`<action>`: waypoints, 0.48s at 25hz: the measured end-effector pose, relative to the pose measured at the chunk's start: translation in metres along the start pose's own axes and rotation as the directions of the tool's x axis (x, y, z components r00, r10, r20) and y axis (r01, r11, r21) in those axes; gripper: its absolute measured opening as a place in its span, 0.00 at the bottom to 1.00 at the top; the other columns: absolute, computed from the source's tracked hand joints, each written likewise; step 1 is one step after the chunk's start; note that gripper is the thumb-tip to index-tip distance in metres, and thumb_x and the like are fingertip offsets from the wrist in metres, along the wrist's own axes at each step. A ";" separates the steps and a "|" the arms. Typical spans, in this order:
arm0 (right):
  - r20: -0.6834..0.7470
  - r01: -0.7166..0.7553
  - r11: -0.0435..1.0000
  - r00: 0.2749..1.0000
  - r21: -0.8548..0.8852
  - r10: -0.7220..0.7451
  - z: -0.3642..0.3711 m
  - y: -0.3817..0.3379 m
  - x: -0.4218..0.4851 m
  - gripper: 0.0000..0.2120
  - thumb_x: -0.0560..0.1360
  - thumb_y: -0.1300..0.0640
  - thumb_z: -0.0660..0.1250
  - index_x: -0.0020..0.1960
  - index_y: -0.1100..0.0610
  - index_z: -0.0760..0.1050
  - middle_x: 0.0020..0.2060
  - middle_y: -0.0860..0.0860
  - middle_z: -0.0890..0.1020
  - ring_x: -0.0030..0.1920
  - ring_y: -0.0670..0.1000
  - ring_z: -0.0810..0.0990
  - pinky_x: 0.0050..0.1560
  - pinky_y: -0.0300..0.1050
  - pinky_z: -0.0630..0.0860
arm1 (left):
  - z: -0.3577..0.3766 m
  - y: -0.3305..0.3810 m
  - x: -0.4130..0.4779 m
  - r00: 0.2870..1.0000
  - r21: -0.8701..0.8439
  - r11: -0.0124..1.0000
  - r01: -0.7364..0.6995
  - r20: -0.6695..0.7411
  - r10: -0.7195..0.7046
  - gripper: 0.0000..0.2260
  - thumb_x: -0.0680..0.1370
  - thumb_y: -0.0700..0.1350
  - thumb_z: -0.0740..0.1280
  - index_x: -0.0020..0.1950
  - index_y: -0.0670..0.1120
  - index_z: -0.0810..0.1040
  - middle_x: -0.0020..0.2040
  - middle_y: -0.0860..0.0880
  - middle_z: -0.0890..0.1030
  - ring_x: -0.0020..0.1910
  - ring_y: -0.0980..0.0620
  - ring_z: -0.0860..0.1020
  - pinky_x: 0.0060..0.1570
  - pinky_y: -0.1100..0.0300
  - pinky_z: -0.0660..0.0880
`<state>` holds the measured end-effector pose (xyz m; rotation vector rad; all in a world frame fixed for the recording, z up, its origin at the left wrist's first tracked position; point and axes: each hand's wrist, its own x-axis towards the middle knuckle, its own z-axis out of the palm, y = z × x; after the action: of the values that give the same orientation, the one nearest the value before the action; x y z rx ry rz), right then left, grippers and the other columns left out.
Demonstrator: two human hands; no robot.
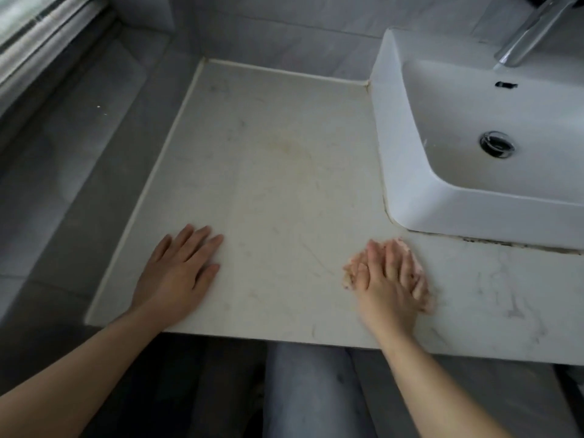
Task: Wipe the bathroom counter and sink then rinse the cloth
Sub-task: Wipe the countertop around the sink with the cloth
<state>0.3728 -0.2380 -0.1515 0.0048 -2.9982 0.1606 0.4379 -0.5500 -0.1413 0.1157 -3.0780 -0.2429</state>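
Cloth [347, 267] on counter [284, 128], straight right fingers [391, 260] pressing

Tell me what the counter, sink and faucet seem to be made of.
Counter: likely marble or marble-look stone, matte, with faint grey veins and a yellowish stain. Sink: probably glazed white ceramic, smooth with a soft sheen. Faucet: polished chrome-plated metal, judging by its mirror-like reflections.

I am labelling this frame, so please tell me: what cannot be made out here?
Head view:
cloth: mostly hidden under the right hand, and motion-blurred.
faucet: its top is cut off by the upper edge.
sink: its right part is cut off by the right edge.
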 end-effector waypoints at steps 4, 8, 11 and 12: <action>0.065 0.509 0.844 0.849 0.171 -0.525 0.001 -0.116 -0.063 0.23 0.73 0.45 0.53 0.66 0.47 0.71 0.66 0.51 0.75 0.69 0.56 0.70 0.64 0.60 0.59 | -0.006 -0.035 -0.032 0.988 0.019 0.990 0.137 -0.082 -0.135 0.25 0.77 0.53 0.50 0.67 0.43 0.73 0.67 0.41 0.73 0.67 0.40 0.69 0.64 0.47 0.62; 0.143 0.728 0.625 0.612 0.282 -0.778 0.003 -0.211 -0.056 0.24 0.78 0.47 0.48 0.73 0.48 0.62 0.74 0.49 0.63 0.75 0.53 0.57 0.72 0.57 0.46 | -0.002 -0.039 -0.046 0.971 -0.052 0.982 0.180 -0.151 -0.186 0.23 0.77 0.46 0.52 0.62 0.34 0.74 0.61 0.34 0.76 0.60 0.37 0.75 0.62 0.50 0.63; 0.256 0.627 0.737 0.692 0.253 -0.676 0.008 -0.210 -0.004 0.28 0.77 0.47 0.45 0.76 0.51 0.54 0.76 0.48 0.56 0.76 0.50 0.49 0.73 0.53 0.42 | -0.004 -0.039 -0.049 0.965 -0.045 0.983 0.178 -0.186 -0.184 0.21 0.76 0.44 0.53 0.61 0.32 0.74 0.60 0.34 0.77 0.58 0.37 0.77 0.62 0.52 0.62; 0.222 0.602 0.774 0.742 0.196 -0.633 0.009 -0.196 0.002 0.30 0.75 0.46 0.42 0.75 0.52 0.57 0.76 0.48 0.58 0.76 0.51 0.52 0.73 0.54 0.44 | -0.003 -0.038 -0.051 0.966 -0.037 0.985 0.168 -0.194 -0.172 0.21 0.76 0.44 0.53 0.61 0.32 0.74 0.60 0.34 0.77 0.58 0.37 0.77 0.62 0.52 0.62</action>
<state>0.3716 -0.4342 -0.1395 1.1169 -3.0444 0.2679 0.4916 -0.5837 -0.1464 0.3800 -2.8701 -0.2525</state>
